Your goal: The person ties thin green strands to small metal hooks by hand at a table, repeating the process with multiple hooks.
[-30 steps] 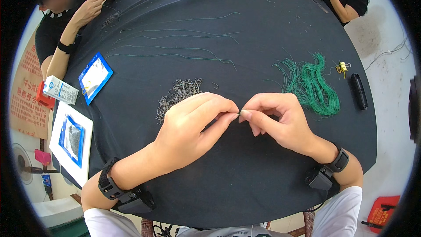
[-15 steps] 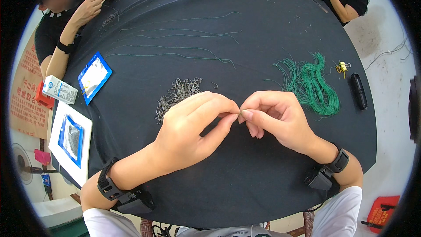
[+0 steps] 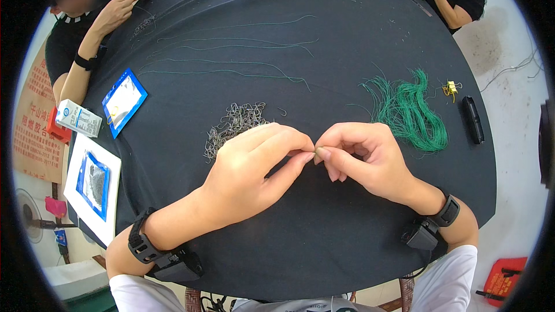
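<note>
Black and cloth-covered, the tabletop (image 3: pixel 324 242) is spreading across the frame, and right at its centre two hands are meeting, tip to tip! The left hand (image 3: pixel 248 164) is pinching, thumb against forefinger; the right hand (image 3: pixel 373 159) is answering with a closed grip of its own, its other fingers curling beneath. Whatever is sitting between those tips is too small to make out, so what they are gripping, I cannot tell. Just beyond the left hand, left of centre, a pile of metal hooks (image 3: pixel 234 126) is lying tangled, a lone hook (image 3: pixel 282 112) straying to its right. Over on the right, a bundle of green thread (image 3: pixel 421 117) is fanning out, while loose strands (image 3: pixel 219 70) are stretching across the upper middle. Delicate fingertip work is looking like the step in hand, and the next move is surely calling for steady, light pressure from both pinches.
</note>
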Tool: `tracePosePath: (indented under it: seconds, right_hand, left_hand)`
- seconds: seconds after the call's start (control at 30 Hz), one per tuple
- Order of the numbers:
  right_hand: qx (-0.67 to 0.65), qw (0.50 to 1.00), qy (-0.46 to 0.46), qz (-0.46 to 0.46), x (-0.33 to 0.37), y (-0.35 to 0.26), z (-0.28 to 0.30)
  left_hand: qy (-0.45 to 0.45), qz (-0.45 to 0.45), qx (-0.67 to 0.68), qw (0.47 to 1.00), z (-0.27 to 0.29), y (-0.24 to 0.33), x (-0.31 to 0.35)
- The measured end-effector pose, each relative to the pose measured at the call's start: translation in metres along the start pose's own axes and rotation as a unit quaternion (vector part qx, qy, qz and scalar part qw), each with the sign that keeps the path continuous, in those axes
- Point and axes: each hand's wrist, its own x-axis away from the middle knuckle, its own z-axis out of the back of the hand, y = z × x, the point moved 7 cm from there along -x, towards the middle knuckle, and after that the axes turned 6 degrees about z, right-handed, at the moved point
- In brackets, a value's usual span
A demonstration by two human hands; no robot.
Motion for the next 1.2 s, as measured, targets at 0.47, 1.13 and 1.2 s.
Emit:
tracePosePath:
  seconds: [0.47,1.13,1.2]
  right_hand:
    - [0.007,1.0,0.007,0.009,-0.001,0.002,-0.001]
    - [0.239,0.961,0.098,0.095,0.004,-0.022,0.01]
    - [0.376,0.906,0.076,0.179,0.01,-0.032,-0.001]
  left_hand:
    - [0.014,0.061,0.057,0.996,-0.001,-0.007,0.003]
    - [0.137,0.241,0.246,0.929,0.068,-0.041,-0.017]
    - [0.144,0.244,0.259,0.923,0.08,-0.045,-0.016]
